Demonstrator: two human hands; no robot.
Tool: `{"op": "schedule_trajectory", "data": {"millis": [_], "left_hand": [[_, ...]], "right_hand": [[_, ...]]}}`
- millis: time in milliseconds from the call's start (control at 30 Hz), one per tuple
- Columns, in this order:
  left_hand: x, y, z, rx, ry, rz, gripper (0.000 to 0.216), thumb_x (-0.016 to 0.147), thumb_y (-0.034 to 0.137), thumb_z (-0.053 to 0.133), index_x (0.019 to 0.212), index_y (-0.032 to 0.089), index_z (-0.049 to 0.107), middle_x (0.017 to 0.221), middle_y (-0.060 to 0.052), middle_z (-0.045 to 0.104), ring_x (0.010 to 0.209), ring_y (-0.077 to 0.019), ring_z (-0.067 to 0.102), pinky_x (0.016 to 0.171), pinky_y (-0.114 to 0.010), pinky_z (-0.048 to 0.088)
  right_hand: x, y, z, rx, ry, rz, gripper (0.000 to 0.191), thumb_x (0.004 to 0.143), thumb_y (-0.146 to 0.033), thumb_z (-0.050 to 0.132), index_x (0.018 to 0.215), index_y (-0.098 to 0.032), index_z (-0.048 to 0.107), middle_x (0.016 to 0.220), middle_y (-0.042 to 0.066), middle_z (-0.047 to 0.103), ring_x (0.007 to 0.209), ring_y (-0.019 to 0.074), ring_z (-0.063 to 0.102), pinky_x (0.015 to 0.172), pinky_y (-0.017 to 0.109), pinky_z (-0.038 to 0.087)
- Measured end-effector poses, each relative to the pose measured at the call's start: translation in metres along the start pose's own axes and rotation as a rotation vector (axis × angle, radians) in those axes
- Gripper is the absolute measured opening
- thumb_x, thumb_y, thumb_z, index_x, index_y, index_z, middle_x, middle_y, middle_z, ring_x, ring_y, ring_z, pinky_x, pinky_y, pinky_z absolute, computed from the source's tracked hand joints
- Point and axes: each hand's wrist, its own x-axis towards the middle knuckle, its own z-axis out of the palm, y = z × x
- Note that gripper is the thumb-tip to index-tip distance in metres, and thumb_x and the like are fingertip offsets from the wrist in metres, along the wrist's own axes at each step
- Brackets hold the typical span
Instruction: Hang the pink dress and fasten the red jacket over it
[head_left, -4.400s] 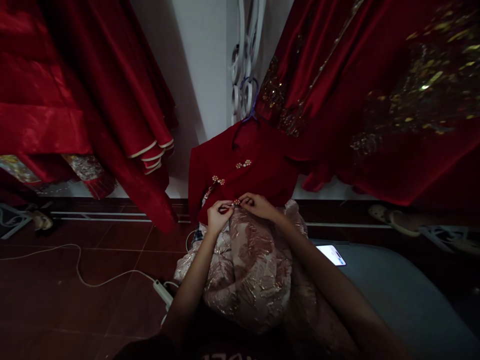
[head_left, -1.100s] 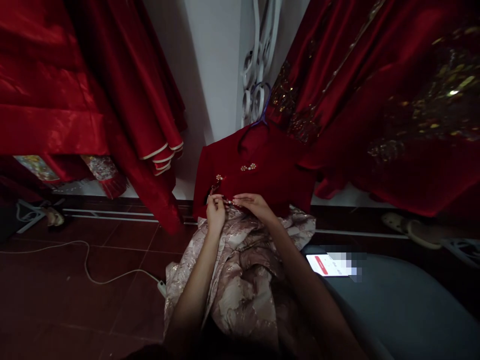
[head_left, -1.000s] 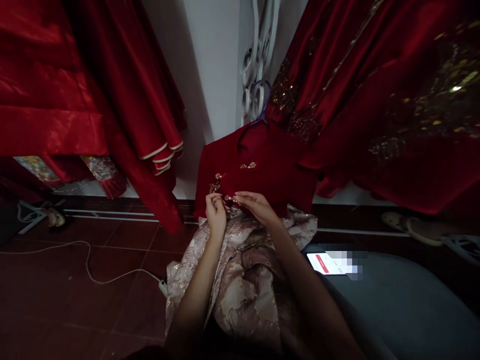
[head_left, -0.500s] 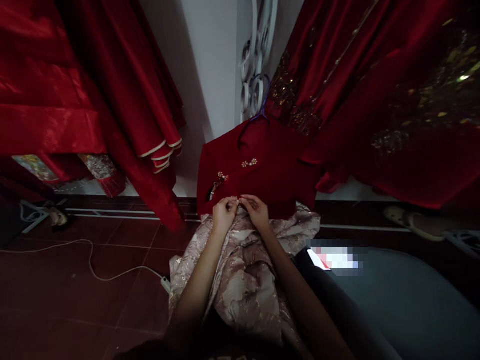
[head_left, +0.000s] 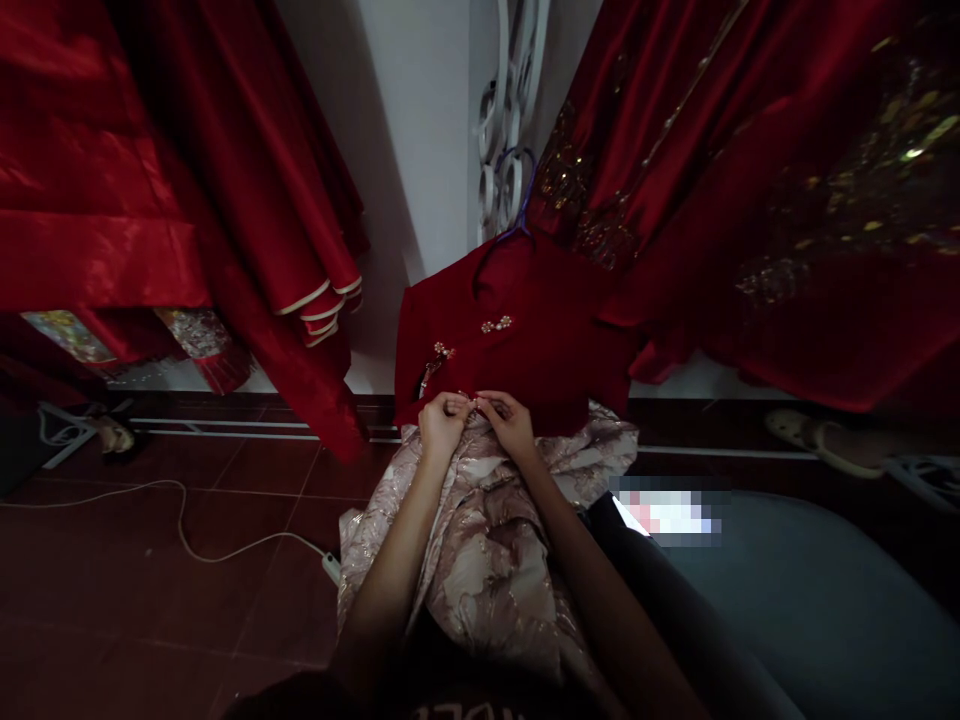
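A red top (head_left: 551,345) with a slanted front opening hangs from a blue hanger (head_left: 526,190) before me. Two pearl-like flower fasteners show on it, one near the collar (head_left: 496,325) and another further left (head_left: 444,350). My left hand (head_left: 442,425) is closed, its fingertips pinching a small beaded fastener (head_left: 474,402) at the top's lower front. Fingertip to fingertip with it, my right hand (head_left: 512,420) is pinched on the same spot. The fingers cover most of this fastener. Pale pink patterned fabric (head_left: 487,560) with metallic threads spreads below the red hem and under my forearms.
Red garments (head_left: 277,190) hang at the left, and sequined red ones (head_left: 750,230) at the right. A grey-blue seat (head_left: 810,590) stands at lower right with a lit phone (head_left: 630,512) by it. A white cable (head_left: 225,556) crosses the tiled floor.
Both hands stay pinched at the same fastener, with only slight finger movement. The whole view has shifted a little.
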Motion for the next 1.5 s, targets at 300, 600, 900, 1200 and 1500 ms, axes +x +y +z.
{"op": "schedule_trajectory", "data": {"millis": [300, 600, 900, 1200, 1500], "left_hand": [[-0.001, -0.003, 0.001, -0.043, -0.135, 0.002, 0.014, 0.072, 0.023, 0.060, 0.081, 0.016, 0.069, 0.075, -0.003, 0.069, 0.065, -0.0103, 0.062, 0.066, -0.022, 0.047], [0.063, 0.003, 0.004, -0.281, -0.143, -0.292, 0.027, 0.078, 0.041, 0.062, 0.073, 0.014, 0.063, 0.062, -0.001, 0.062, 0.053, -0.0104, 0.058, 0.060, -0.025, 0.048], [0.069, -0.002, 0.014, -0.846, -0.113, -0.344, 0.026, 0.082, 0.032, 0.060, 0.101, 0.014, 0.067, 0.105, -0.010, 0.069, 0.089, -0.0103, 0.065, 0.085, -0.024, 0.049], [0.069, -0.008, 0.019, -0.640, 0.101, -0.282, 0.029, 0.071, 0.031, 0.070, 0.094, 0.013, 0.070, 0.098, -0.010, 0.071, 0.086, -0.0149, 0.067, 0.081, -0.030, 0.052], [0.068, -0.008, 0.018, -0.574, 0.166, -0.246, 0.024, 0.069, 0.025, 0.070, 0.089, 0.013, 0.071, 0.094, -0.009, 0.072, 0.084, -0.0150, 0.067, 0.074, -0.027, 0.052]], "right_hand": [[-0.004, 0.000, -0.002, -0.161, -0.043, -0.170, 0.030, 0.073, -0.020, 0.054, 0.102, -0.019, 0.060, 0.100, 0.006, 0.059, 0.089, 0.0169, 0.057, 0.083, 0.032, 0.047], [-0.008, 0.003, 0.004, -0.329, 0.090, -0.245, 0.025, 0.069, -0.017, 0.052, 0.094, -0.018, 0.052, 0.092, 0.006, 0.056, 0.083, 0.0176, 0.054, 0.077, 0.030, 0.044], [-0.012, 0.000, 0.002, -0.317, 0.118, -0.207, 0.023, 0.067, -0.018, 0.052, 0.091, -0.019, 0.053, 0.085, 0.003, 0.057, 0.077, 0.0164, 0.053, 0.074, 0.029, 0.043], [-0.011, 0.002, 0.002, -0.321, 0.062, -0.171, 0.023, 0.067, -0.018, 0.051, 0.090, -0.019, 0.054, 0.080, 0.002, 0.056, 0.070, 0.0145, 0.052, 0.068, 0.026, 0.042], [-0.013, -0.001, 0.002, -0.305, 0.055, -0.170, 0.023, 0.066, -0.018, 0.051, 0.090, -0.019, 0.054, 0.078, 0.001, 0.055, 0.066, 0.0137, 0.051, 0.065, 0.025, 0.041]]}}
